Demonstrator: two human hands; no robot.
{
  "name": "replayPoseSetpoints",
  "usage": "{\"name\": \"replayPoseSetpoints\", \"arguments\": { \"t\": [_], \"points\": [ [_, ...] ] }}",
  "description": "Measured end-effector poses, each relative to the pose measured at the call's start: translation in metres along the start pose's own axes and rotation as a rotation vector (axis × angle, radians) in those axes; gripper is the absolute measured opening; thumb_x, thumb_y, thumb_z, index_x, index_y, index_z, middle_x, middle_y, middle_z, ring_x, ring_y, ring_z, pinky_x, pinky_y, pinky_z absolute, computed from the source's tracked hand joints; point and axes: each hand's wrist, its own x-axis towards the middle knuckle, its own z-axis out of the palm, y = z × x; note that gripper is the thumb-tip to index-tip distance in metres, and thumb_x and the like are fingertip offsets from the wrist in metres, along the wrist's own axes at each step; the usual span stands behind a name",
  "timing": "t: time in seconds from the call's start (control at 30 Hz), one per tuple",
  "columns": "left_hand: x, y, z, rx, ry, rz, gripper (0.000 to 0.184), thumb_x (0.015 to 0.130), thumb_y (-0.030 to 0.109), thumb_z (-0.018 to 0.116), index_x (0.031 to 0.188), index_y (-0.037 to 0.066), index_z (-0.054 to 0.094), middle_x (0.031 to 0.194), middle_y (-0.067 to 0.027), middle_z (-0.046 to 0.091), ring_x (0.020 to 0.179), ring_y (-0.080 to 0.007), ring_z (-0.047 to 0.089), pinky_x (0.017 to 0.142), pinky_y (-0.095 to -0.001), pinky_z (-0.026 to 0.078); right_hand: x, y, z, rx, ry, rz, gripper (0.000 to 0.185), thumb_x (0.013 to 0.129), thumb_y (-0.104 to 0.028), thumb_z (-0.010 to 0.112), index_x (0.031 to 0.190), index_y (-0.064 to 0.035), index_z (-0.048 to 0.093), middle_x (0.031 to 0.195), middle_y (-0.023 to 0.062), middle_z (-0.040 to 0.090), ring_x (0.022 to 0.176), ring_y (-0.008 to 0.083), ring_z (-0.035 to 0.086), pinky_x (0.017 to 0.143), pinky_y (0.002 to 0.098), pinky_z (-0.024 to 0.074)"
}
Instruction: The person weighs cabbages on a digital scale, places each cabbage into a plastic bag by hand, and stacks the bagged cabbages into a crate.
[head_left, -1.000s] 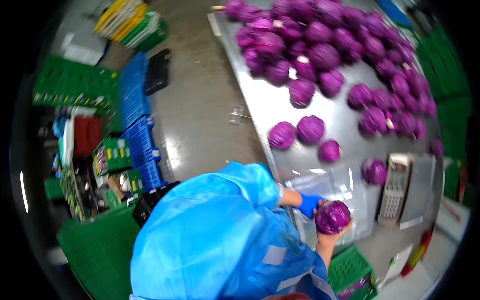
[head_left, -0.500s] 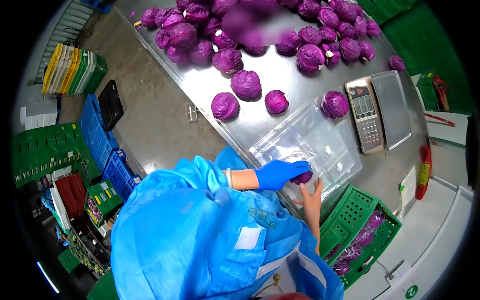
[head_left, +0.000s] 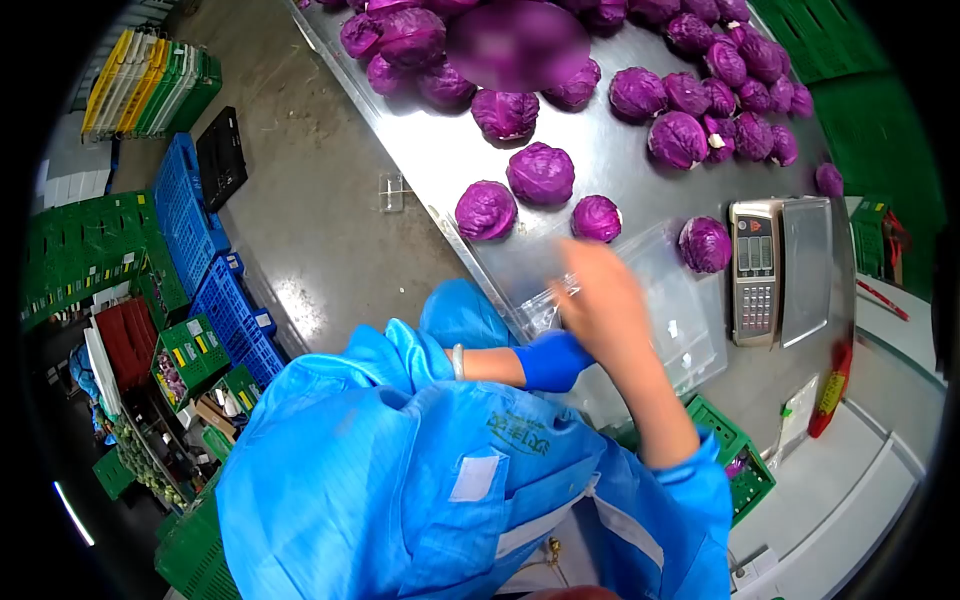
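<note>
My right hand (head_left: 606, 305), bare, reaches across in front of my left hand over the clear plastic bags (head_left: 695, 325). Its fingertips are smeared by motion near a fold of clear plastic. My left hand (head_left: 556, 361), in a blue glove, is low over the near table edge; the right hand and wrist hide its fingers and anything in them. Just beyond the hands sit a small red cabbage (head_left: 597, 218), a larger red cabbage (head_left: 541, 174) and another red cabbage (head_left: 486, 210). One more red cabbage (head_left: 705, 244) stands beside the bags.
Many red cabbages (head_left: 678, 139) are heaped across the far side of the steel table (head_left: 420, 150). A digital scale (head_left: 756, 270) stands to the right. A green crate (head_left: 716, 428) is by the near right edge. Blue crates (head_left: 235, 315) stand on the floor at left.
My right hand has swung up and left, across my left hand. The cabbage seen under the gloved hand is now hidden. The view has shifted, so the table things appear lower and further right.
</note>
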Motion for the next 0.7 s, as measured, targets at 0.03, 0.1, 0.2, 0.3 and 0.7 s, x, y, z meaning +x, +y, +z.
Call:
{"name": "replayPoseSetpoints", "arguments": {
  "t": [0.03,0.1,0.2,0.3,0.7],
  "points": [
    [0.002,0.005,-0.006,0.026,-0.095,-0.044,0.057,0.074,0.002,0.058,0.13,0.01,0.059,0.123,-0.0231,0.061,0.104,-0.0405,0.063,0.087,-0.0459,0.052,0.042,-0.004,0.024,-0.115,-0.057,-0.224,0.049,0.077,-0.011,0.069,0.124,-0.0083,0.059,0.123,0.0157,0.06,0.117,0.0344,0.056,0.095,0.0445,0.0487],
    [0.009,0.023,-0.026,0.087,-0.289,-0.138,0.054,0.074,0.006,0.06,0.128,0.01,0.06,0.118,-0.0227,0.064,0.105,-0.0401,0.062,0.089,-0.0465,0.051,0.089,0.008,0.089,-0.362,0.017,-0.531,0.037,0.082,-0.014,0.061,0.118,-0.0108,0.061,0.126,0.0136,0.057,0.121,0.0352,0.053,0.095,0.0485,0.0475],
    [-0.007,-0.003,-0.002,0.103,-0.245,-0.07,0.041,0.07,0.014,0.064,0.11,0.007,0.066,0.105,-0.0198,0.067,0.094,-0.0392,0.065,0.081,-0.0469,0.053,0.116,0.028,0.169,-0.61,-0.185,-0.56,0.029,0.087,-0.017,0.056,0.115,-0.0123,0.062,0.124,0.0162,0.058,0.119,0.0398,0.053,0.093,0.0508,0.0478],
    [-0.002,-0.009,-0.003,0.163,-0.563,-0.104,0.05,0.068,0.016,0.065,0.117,0.005,0.064,0.107,-0.0216,0.066,0.098,-0.0394,0.064,0.083,-0.0472,0.052,0.126,0.021,0.154,-0.231,-0.372,-0.285,0.045,0.068,-0.023,0.077,0.109,-0.0121,0.062,0.102,0.0125,0.062,0.099,0.0344,0.061,0.083,0.0467,0.0511],
    [0.006,0.046,-0.048,-0.32,-0.167,-0.048,0.095,0.071,0.022,0.081,0.151,0.011,0.03,0.134,-0.0196,0.056,0.116,-0.0356,0.059,0.099,-0.0448,0.047,-0.172,0.012,0.036,2.233,0.012,0.498,0.088,0.079,-0.046,0.075,0.147,-0.0073,0.035,0.138,0.0198,0.049,0.129,0.0343,0.048,0.113,0.0502,0.0365]
  ]
}}
